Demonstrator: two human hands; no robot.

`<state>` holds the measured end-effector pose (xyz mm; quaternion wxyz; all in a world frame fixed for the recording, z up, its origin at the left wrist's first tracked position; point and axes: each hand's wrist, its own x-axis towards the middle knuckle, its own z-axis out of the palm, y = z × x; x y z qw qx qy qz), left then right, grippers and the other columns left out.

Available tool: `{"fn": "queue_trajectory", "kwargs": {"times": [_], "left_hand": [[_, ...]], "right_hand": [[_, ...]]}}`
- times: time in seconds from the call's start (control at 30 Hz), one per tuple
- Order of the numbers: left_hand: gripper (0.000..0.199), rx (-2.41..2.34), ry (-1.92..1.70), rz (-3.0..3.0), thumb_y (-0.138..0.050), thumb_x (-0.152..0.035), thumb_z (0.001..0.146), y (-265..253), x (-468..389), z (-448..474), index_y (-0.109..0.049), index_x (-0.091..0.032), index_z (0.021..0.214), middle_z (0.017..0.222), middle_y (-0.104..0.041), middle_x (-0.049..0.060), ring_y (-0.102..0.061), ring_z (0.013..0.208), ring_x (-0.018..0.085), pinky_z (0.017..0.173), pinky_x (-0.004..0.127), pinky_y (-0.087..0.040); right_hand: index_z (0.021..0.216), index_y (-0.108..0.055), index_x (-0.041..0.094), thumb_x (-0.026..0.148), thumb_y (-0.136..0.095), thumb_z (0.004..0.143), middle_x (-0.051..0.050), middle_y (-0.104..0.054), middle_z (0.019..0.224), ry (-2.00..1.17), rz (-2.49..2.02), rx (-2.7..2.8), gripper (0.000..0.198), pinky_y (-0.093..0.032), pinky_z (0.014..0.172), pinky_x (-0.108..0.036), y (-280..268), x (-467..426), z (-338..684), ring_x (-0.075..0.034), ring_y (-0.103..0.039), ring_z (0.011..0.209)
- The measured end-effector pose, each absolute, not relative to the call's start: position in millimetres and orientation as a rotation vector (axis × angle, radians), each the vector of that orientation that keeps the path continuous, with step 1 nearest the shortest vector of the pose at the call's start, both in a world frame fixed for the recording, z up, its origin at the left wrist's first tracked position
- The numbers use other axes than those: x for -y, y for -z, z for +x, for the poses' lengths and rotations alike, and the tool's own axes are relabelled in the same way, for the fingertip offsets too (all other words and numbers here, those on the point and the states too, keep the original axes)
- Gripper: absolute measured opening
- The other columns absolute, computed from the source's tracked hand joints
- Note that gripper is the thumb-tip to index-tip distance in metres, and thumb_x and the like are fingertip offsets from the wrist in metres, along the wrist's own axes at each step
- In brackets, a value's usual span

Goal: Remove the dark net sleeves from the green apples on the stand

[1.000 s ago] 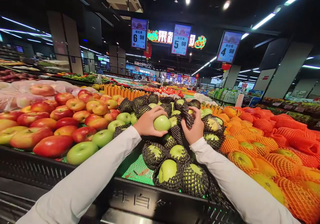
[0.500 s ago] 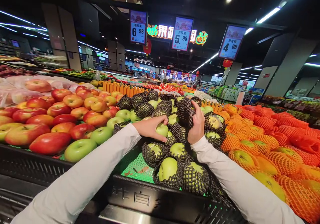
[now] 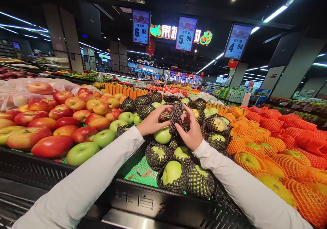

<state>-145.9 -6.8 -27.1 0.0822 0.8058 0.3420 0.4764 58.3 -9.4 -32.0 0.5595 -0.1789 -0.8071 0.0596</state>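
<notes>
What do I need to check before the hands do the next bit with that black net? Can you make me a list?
1. Right hand has hold of the black net: ok.
2. Left hand is gripping the net too: cannot tell, its fingertips are close beside it.
3. Net's mouth is open: cannot tell.
4. Green apple just below the left hand is covered: not ok, its skin shows bare.
5. Frontmost netted apple is inside the crate: ok.

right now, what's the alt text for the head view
The right hand holds a black net, with the left hand close beside it, above green apples, many netted. Red apples lie left, orange-netted fruit right; price signs hang overhead.
</notes>
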Motion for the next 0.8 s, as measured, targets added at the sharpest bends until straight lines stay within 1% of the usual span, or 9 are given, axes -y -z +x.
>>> {"fn": "queue_trajectory", "kwargs": {"times": [0.1, 0.27, 0.37, 0.43, 0.47, 0.57, 0.67, 0.73, 0.8], "left_hand": [[0.062, -0.996, -1.484, 2.389, -0.062, -0.027, 0.083, 26, 6, -148, -0.044, -0.023, 0.141, 0.136, -0.053, 0.014, -0.054, 0.126, 0.027, 0.093, 0.040, -0.053], [0.059, -0.942, -1.466, 2.489, -0.067, -0.033, 0.080, 27, 5, -150, -0.049, -0.021, 0.135, 0.142, -0.050, 0.015, -0.046, 0.133, 0.030, 0.105, 0.046, -0.046], [0.048, -0.887, -1.427, 2.564, -0.065, -0.032, 0.082, 25, 7, -149, -0.053, -0.019, 0.127, 0.136, -0.055, 0.015, -0.050, 0.129, 0.028, 0.107, 0.046, -0.044], [0.042, -0.884, -1.442, 2.579, -0.064, -0.032, 0.081, 23, 9, -148, -0.056, -0.017, 0.119, 0.128, -0.059, 0.014, -0.054, 0.123, 0.027, 0.106, 0.044, -0.044], [0.039, -0.896, -1.455, 2.575, -0.064, -0.031, 0.080, 22, 10, -148, -0.057, -0.017, 0.115, 0.125, -0.061, 0.013, -0.056, 0.121, 0.027, 0.106, 0.044, -0.044], [0.032, -0.954, -1.477, 2.551, -0.065, -0.031, 0.076, 19, 12, -146, -0.059, -0.018, 0.105, 0.120, -0.064, 0.012, -0.058, 0.118, 0.027, 0.107, 0.046, -0.042], [0.023, -0.983, -1.539, 2.505, -0.068, -0.032, 0.074, 17, 14, -145, -0.060, -0.018, 0.092, 0.113, -0.068, 0.012, -0.061, 0.112, 0.027, 0.105, 0.047, -0.043], [0.021, -0.973, -1.682, 2.397, -0.070, -0.034, 0.072, 15, 16, -145, -0.059, -0.018, 0.081, 0.104, -0.070, 0.011, -0.062, 0.106, 0.027, 0.102, 0.046, -0.045], [0.025, -0.966, -1.862, 2.167, -0.072, -0.039, 0.071, 13, 17, -146, -0.059, -0.018, 0.076, 0.094, -0.069, 0.008, -0.063, 0.097, 0.025, 0.095, 0.043, -0.049]], "right_hand": [[0.148, -0.035, 0.021, 0.025, -0.061, 0.085, -0.003, -0.053, 0.090, -0.144, -0.387, 1.969, 0.068, -0.056, 0.079, -0.036, 33, 10, 57, -0.018, -0.055, 0.080], [0.153, -0.026, 0.023, 0.024, -0.067, 0.079, -0.005, -0.059, 0.096, -0.199, -0.396, 2.032, 0.084, -0.059, 0.078, -0.037, 35, 9, 58, -0.019, -0.059, 0.081], [0.152, -0.025, 0.023, 0.021, -0.068, 0.077, -0.010, -0.061, 0.118, -0.232, -0.400, 2.066, 0.087, -0.059, 0.080, -0.037, 36, 8, 58, -0.021, -0.064, 0.091], [0.147, -0.032, 0.022, 0.021, -0.069, 0.075, -0.013, -0.057, 0.133, -0.224, -0.394, 2.079, 0.081, -0.059, 0.083, -0.037, 36, 6, 58, -0.022, -0.064, 0.101], [0.143, -0.036, 0.021, 0.022, -0.070, 0.075, -0.014, -0.056, 0.135, -0.214, -0.398, 2.080, 0.076, -0.059, 0.084, -0.038, 37, 5, 58, -0.023, -0.064, 0.103], [0.130, -0.045, 0.020, 0.023, -0.070, 0.074, -0.011, -0.062, 0.124, -0.193, -0.427, 2.070, 0.062, -0.058, 0.083, -0.038, 38, 4, 58, -0.023, -0.065, 0.101], [0.122, -0.048, 0.021, 0.027, -0.071, 0.074, -0.009, -0.063, 0.115, -0.173, -0.456, 2.051, 0.054, -0.057, 0.081, -0.037, 38, 5, 58, -0.022, -0.064, 0.097], [0.114, -0.050, 0.021, 0.036, -0.076, 0.072, -0.007, -0.064, 0.106, -0.133, -0.513, 2.002, 0.051, -0.055, 0.080, -0.036, 36, 6, 58, -0.021, -0.063, 0.089], [0.098, -0.052, 0.022, 0.046, -0.078, 0.073, -0.004, -0.061, 0.093, -0.088, -0.566, 1.935, 0.044, -0.053, 0.078, -0.035, 33, 8, 59, -0.019, -0.059, 0.082]]}}
